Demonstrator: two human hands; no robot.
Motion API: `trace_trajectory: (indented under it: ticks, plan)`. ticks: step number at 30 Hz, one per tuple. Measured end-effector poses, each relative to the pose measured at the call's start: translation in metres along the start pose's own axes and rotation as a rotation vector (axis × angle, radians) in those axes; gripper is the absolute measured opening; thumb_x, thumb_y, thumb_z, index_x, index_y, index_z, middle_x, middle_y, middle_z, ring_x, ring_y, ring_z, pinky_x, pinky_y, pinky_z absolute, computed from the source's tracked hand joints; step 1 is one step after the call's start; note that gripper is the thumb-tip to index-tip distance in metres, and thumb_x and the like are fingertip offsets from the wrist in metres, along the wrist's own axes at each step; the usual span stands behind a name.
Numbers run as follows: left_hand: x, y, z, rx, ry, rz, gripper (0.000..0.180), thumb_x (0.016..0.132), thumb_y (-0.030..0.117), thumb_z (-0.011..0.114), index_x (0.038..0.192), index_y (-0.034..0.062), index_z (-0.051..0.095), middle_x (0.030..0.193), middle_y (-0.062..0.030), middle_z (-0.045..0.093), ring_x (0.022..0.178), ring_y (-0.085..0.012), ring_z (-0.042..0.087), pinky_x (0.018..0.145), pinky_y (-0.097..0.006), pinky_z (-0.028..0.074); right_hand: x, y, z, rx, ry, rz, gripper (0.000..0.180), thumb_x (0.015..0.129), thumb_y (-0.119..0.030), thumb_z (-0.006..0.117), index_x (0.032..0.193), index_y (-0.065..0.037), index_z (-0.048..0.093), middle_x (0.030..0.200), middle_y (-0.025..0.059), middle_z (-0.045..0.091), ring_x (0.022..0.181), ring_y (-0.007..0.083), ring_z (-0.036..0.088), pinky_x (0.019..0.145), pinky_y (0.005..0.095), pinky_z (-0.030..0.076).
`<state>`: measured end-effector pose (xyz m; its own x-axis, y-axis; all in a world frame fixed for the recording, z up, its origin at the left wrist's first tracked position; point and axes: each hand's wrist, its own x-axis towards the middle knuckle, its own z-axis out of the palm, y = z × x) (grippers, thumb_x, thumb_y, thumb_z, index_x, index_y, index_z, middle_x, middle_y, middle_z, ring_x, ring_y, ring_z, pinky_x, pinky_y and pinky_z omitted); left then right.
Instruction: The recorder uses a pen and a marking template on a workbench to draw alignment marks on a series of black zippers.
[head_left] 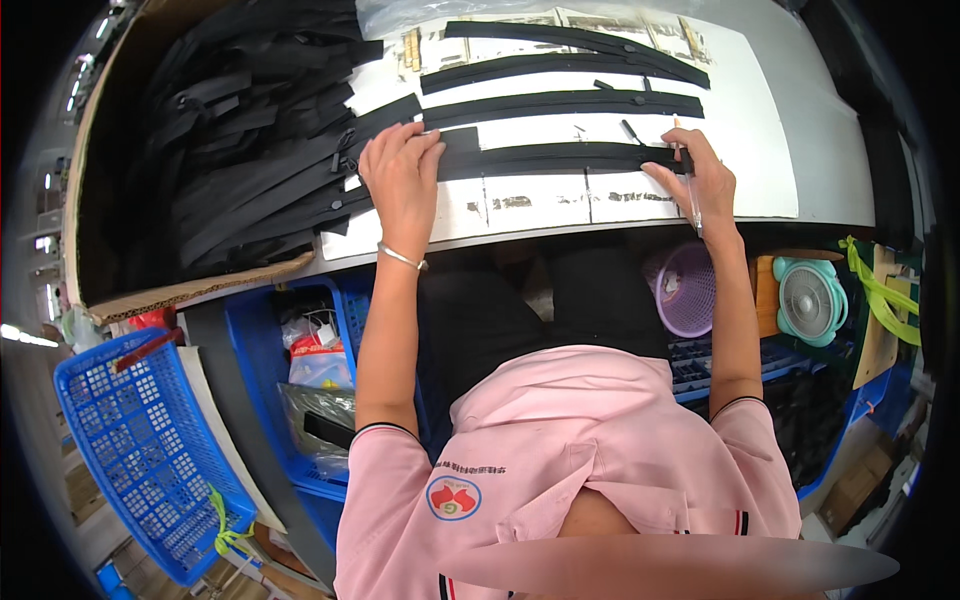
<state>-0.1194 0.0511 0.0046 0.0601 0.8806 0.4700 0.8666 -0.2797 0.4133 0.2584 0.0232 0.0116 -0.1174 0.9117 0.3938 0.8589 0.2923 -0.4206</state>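
A long black zipper (560, 158) lies stretched across a white board (760, 150) on the table. My left hand (402, 175) is closed on its left end, fingertips bent down onto the tape. At the zipper's right end, my right hand (708, 185) has thumb and forefinger around the black tape. A slim pen (693, 205) with a clear barrel is tucked in that same hand. Beyond it lie more black zippers (560, 103), roughly parallel, with small dark sliders. The board carries dark marking lines and smudges.
A cardboard box (95, 200) with a heap of black zippers (240, 110) stands at the left. Below the table are a blue crate (240, 330), a blue basket (150, 440), a purple basket (686, 290) and a teal fan (811, 300).
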Motion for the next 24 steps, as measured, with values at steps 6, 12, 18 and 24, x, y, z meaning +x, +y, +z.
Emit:
trace_trajectory:
  ticks: [6, 12, 18, 24]
  plan:
    - [0.012, -0.023, -0.001, -0.086, -0.067, 0.079, 0.023, 0.087, 0.015, 0.076, 0.109, 0.0091, 0.075, 0.123, -0.0055, 0.071, 0.122, -0.029, 0.059, 0.107, -0.045, 0.038, 0.033, 0.001, 0.011, -0.123, 0.042, 0.164, 0.042, 0.085, -0.039, 0.083, 0.113, -0.013, 0.065, 0.102, 0.0032, 0.07, 0.079, 0.0238, 0.071, 0.069, 0.0344, 0.055]
    - [0.016, -0.024, -0.012, -0.13, -0.134, 0.087, 0.016, 0.085, 0.011, 0.076, 0.1, 0.0091, 0.073, 0.119, -0.0041, 0.071, 0.121, -0.0279, 0.059, 0.106, -0.046, 0.039, 0.048, 0.015, 0.022, -0.138, 0.105, 0.276, 0.043, 0.085, -0.042, 0.083, 0.114, -0.015, 0.066, 0.104, 0.0003, 0.071, 0.084, 0.0202, 0.07, 0.073, 0.0324, 0.054]
    - [0.023, -0.003, -0.006, 0.082, 0.19, 0.227, 0.009, 0.08, 0.005, 0.079, 0.084, 0.0081, 0.07, 0.114, -0.0029, 0.072, 0.124, -0.0276, 0.059, 0.113, -0.05, 0.035, 0.048, 0.021, 0.027, -0.091, 0.143, 0.254, 0.042, 0.084, -0.041, 0.084, 0.113, -0.016, 0.066, 0.101, -0.0001, 0.071, 0.084, 0.0195, 0.07, 0.073, 0.0322, 0.054]
    - [-0.007, 0.064, 0.025, -0.161, -0.003, 0.295, 0.01, 0.078, 0.003, 0.077, 0.086, 0.0058, 0.071, 0.114, -0.0068, 0.072, 0.118, -0.0285, 0.063, 0.108, -0.046, 0.042, 0.045, 0.017, 0.026, -0.073, 0.202, 0.189, 0.037, 0.086, -0.031, 0.084, 0.114, -0.016, 0.067, 0.096, 0.0027, 0.071, 0.081, 0.021, 0.072, 0.07, 0.0341, 0.056]
